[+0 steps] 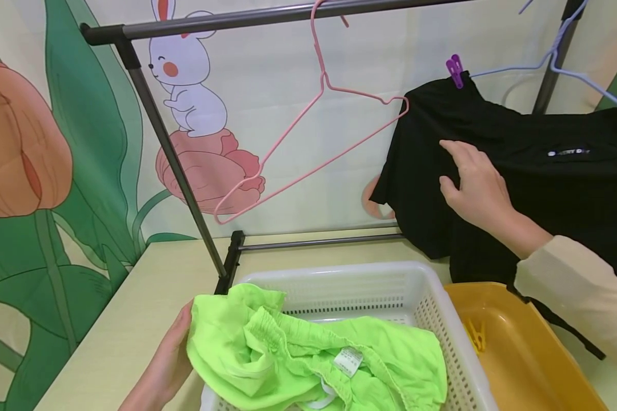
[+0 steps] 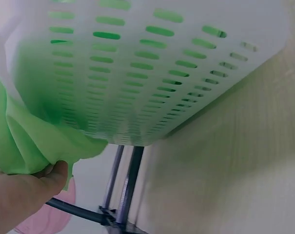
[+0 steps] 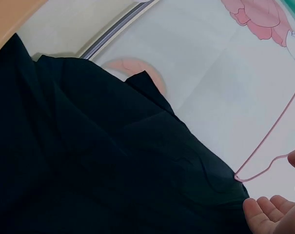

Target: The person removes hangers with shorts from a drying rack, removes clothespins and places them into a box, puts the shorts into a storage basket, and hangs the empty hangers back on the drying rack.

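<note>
Bright green shorts (image 1: 267,354) with a gathered waistband, a white tag and a white drawstring lie bunched over the white basket (image 1: 339,275). My left hand (image 1: 171,357) grips their left end; the left wrist view shows the thumb pressed on the fabric beside the basket wall. My right hand (image 1: 480,188) is raised in front of a black garment (image 1: 545,200), fingers spread and holding nothing. Just left of it, a bare pink hanger (image 1: 300,174) hangs at a slant from the rail. In the right wrist view the fingers are close to that hanger's corner.
The dark metal rail (image 1: 226,23) of a rack spans the top. A blue hanger (image 1: 550,54) bears the black garment, held by a purple clothespin (image 1: 456,71). At the lower right, an orange tub (image 1: 524,342) contains a yellow clothespin (image 1: 477,337). A cartoon-printed backdrop stands behind.
</note>
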Demonstrator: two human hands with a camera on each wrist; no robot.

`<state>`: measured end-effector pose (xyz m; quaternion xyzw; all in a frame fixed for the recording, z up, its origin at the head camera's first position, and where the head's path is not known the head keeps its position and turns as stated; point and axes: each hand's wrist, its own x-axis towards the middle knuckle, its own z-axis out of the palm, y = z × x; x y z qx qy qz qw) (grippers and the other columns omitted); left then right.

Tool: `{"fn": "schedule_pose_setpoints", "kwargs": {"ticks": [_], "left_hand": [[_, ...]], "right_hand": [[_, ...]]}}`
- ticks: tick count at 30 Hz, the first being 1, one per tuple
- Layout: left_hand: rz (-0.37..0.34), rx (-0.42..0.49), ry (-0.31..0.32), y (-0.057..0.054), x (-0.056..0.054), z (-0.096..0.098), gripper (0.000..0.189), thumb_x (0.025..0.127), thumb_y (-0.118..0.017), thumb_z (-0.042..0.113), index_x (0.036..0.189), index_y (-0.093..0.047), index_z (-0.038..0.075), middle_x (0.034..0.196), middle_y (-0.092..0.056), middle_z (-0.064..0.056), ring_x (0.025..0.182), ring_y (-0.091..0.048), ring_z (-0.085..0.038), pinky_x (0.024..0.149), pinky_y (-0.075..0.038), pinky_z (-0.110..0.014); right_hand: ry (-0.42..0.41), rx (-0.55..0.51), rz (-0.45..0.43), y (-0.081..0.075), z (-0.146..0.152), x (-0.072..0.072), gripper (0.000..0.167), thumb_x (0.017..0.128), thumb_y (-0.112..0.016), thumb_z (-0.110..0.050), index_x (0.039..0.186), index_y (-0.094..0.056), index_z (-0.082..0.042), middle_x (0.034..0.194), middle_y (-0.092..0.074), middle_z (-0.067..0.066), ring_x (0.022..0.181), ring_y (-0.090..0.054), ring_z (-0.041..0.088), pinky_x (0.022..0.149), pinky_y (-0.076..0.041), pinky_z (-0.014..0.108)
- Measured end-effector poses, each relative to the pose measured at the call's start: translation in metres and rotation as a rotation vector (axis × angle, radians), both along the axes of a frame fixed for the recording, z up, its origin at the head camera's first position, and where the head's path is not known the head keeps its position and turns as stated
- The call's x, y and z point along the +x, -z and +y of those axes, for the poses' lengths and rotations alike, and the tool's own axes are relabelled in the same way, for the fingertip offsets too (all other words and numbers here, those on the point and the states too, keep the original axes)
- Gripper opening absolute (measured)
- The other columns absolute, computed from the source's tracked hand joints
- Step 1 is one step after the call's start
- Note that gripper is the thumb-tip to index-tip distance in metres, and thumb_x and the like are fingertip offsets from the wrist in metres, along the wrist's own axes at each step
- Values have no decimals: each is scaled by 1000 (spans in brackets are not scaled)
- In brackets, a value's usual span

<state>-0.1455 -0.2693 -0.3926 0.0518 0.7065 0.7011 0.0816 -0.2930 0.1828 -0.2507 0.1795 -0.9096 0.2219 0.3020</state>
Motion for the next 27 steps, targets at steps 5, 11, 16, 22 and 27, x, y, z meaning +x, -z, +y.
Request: {"fn": "schedule_pose_setpoints", "kwargs": {"ticks": [5, 11, 16, 22, 27], "left_hand": [[112, -28, 72, -14, 1, 9, 43, 98, -16, 29, 139, -8, 19, 137, -23, 1, 116, -37, 5, 91, -33, -17], [132, -274, 131, -35, 3, 24, 51, 96, -35, 21, 141, -11, 17, 146, -10, -7, 129, -23, -9, 99, -32, -27], [174, -479, 185, -43, 4, 37, 64, 91, -47, 23, 142, -9, 16, 149, -5, -7, 135, 2, -31, 99, -9, -63], [241, -639, 294, -50, 4, 52, 72, 86, -56, 29, 142, -12, 16, 149, 2, -12, 134, -1, -37, 98, -12, -64], [238, -727, 395, -53, 0, 63, 81, 84, -58, 34, 142, -9, 10, 148, 7, -15, 134, 2, -38, 98, -11, -65]], "right_hand": [[18, 6, -19, 4, 5, 1, 51, 85, -51, -10, 133, -35, -9, 135, -37, 15, 119, -37, 36, 95, -33, 54], [25, 6, -29, 7, 10, 2, 51, 86, -50, -8, 134, -34, -8, 136, -35, 16, 119, -36, 37, 95, -32, 55], [32, 1, -32, 8, 13, 2, 50, 86, -50, -10, 134, -34, -9, 137, -34, 15, 119, -35, 37, 96, -31, 54], [31, -7, -40, 10, 16, 2, 50, 86, -49, -11, 134, -34, -10, 138, -34, 14, 120, -35, 36, 97, -30, 54], [30, -19, -28, 10, 17, 4, 50, 86, -50, -11, 134, -34, -10, 138, -34, 13, 120, -35, 36, 97, -30, 54]]}}
